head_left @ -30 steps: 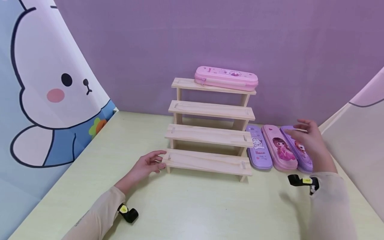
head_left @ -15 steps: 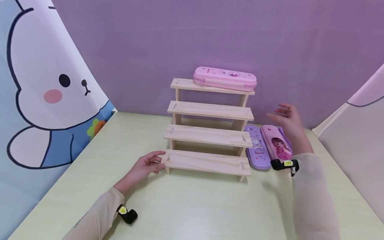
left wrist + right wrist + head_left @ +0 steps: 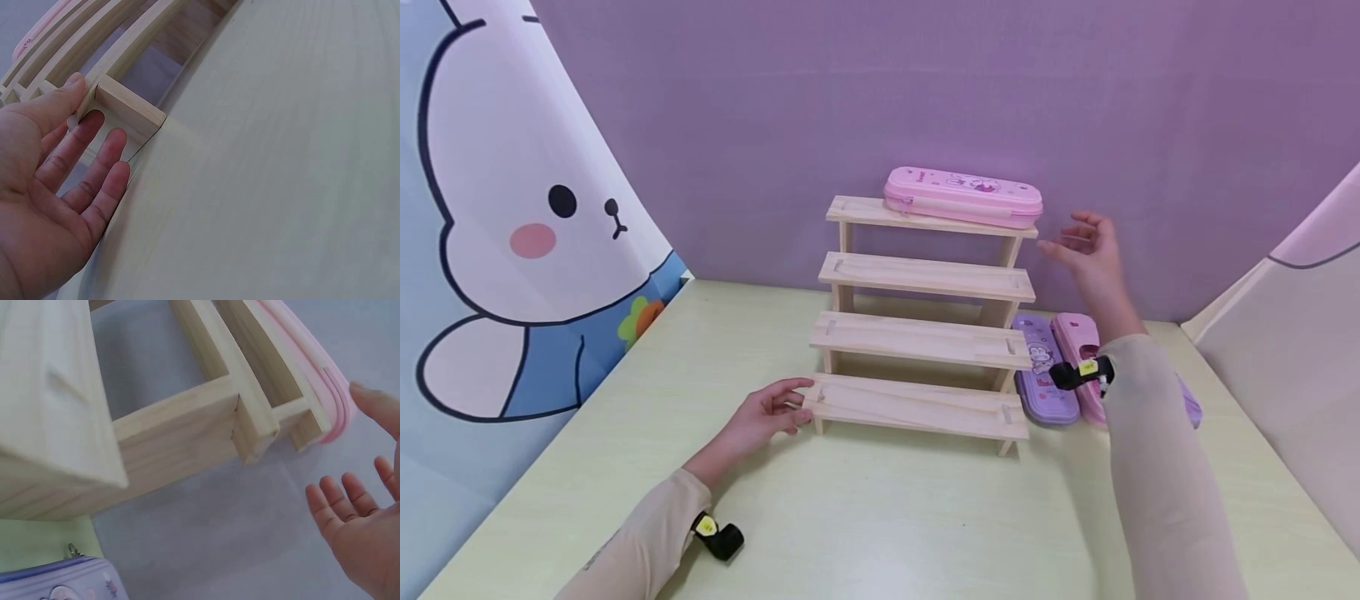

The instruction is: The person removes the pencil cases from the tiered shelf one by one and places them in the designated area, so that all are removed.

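Observation:
A pale wooden tiered display stand (image 3: 917, 275) stands against the purple backdrop. On its top shelf lies a pink pencil case (image 3: 962, 198), its right end reaching about the shelf's end. My left hand (image 3: 771, 408) pinches the left end of the lowest shelf; in the left wrist view its thumb lies over the board (image 3: 92, 100) and the index finger goes beneath. My right hand (image 3: 1092, 254), fingers loosely bent and holding nothing, is raised just right of the top shelf. The right wrist view shows its thumb close to the end of the pink case (image 3: 331, 394); I cannot tell whether they touch.
Right of the stand, a purple pencil case (image 3: 1048, 402) and a pink one (image 3: 1070, 327) lie side by side on the pale table (image 3: 880, 517). Another purple case (image 3: 1192, 407) shows partly behind my right arm. A rabbit-print cloth (image 3: 497, 217) hangs at the left.
My right hand has moved left and up, from over the cases at the right to beside the top shelf. The left hand keeps its hold on the lowest shelf.

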Available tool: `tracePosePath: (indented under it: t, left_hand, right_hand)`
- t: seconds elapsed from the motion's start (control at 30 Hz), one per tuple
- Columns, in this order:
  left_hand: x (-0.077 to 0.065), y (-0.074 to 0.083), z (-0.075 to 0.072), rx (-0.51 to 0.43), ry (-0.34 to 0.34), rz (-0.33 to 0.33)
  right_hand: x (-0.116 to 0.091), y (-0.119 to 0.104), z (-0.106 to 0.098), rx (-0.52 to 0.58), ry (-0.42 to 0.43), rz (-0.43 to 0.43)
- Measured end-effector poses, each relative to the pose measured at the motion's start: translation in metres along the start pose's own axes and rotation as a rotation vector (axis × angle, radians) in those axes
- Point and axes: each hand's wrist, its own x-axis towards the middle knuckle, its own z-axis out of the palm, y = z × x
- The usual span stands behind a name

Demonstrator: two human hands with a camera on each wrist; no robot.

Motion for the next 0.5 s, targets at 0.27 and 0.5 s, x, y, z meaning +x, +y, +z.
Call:
tracePosePath:
  t: [0.27,0.5]
  left_hand:
    - [0.000,0.000,-0.001,0.005,0.007,-0.010]
    - [0.001,0.000,0.000,-0.001,0.004,-0.022]
  right_hand:
    - [0.016,-0.019,0.018,-0.006,0.039,-0.086]
    - [0.029,-0.026,0.025,-0.022,0.025,-0.093]
